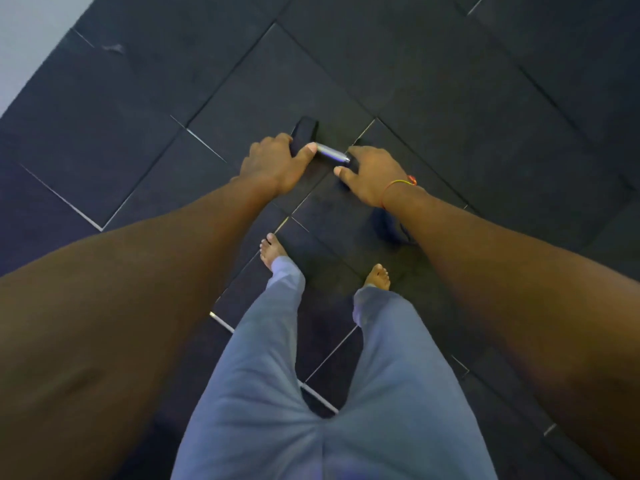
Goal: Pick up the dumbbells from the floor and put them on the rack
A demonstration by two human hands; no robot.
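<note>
A dumbbell with black heads and a shiny metal handle is held low over the dark floor ahead of my feet. My left hand grips its left black head, thumb lying toward the handle. My right hand grips the right head, which it mostly hides. A second dark dumbbell lies on the floor under my right forearm, partly hidden. No rack is in view.
Black rubber floor tiles with pale seams cover the ground. A light wall runs along the top left. My bare feet and grey trousers are below the hands.
</note>
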